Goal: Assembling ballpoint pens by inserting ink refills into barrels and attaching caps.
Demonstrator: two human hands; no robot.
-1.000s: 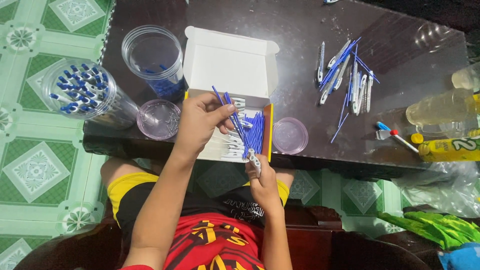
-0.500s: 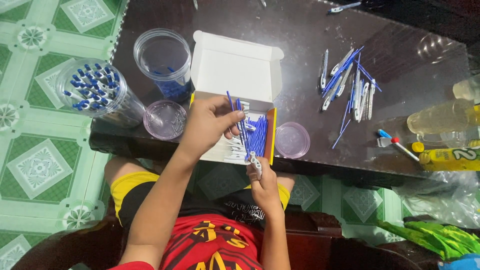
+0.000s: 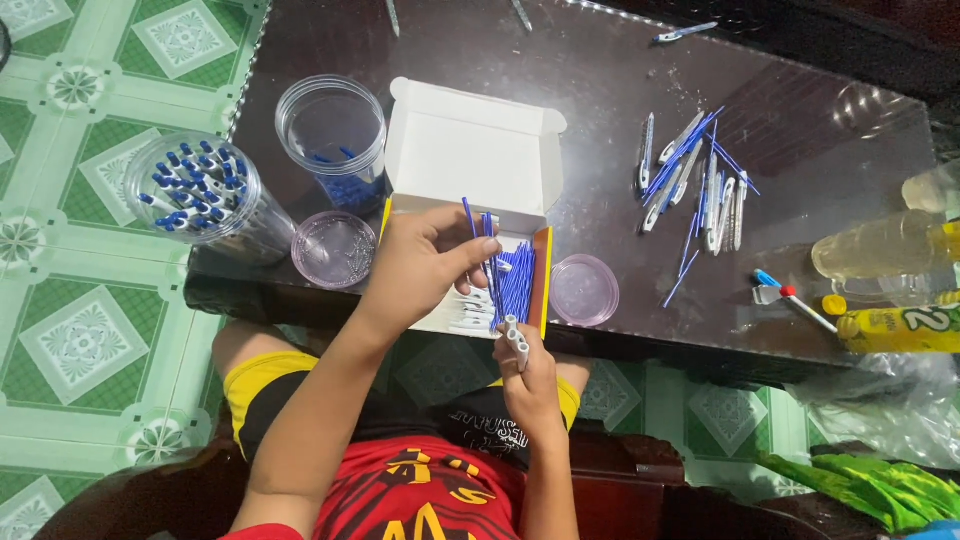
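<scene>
My left hand (image 3: 420, 265) hovers over an open white cardboard box (image 3: 470, 150) and pinches a few thin blue pen refills (image 3: 478, 228) that stick up from its fingers. More blue refills (image 3: 516, 285) and white pen parts lie inside the box. My right hand (image 3: 528, 382), at the table's near edge, grips a couple of white pen barrels (image 3: 514, 338) pointing toward the box.
Left of the box stand a clear cup (image 3: 332, 130) with some blue caps, a clear jar (image 3: 200, 190) of blue-capped pens, and a round lid (image 3: 333, 250). Another lid (image 3: 584, 290) lies to the right. Loose pen parts (image 3: 690, 175), bottles (image 3: 885, 245) and a yellow bottle (image 3: 900, 328) occupy the right.
The view has shifted slightly. My left hand stays over the box with the refills, lifting them a little; my right hand keeps the barrels at the table edge.
</scene>
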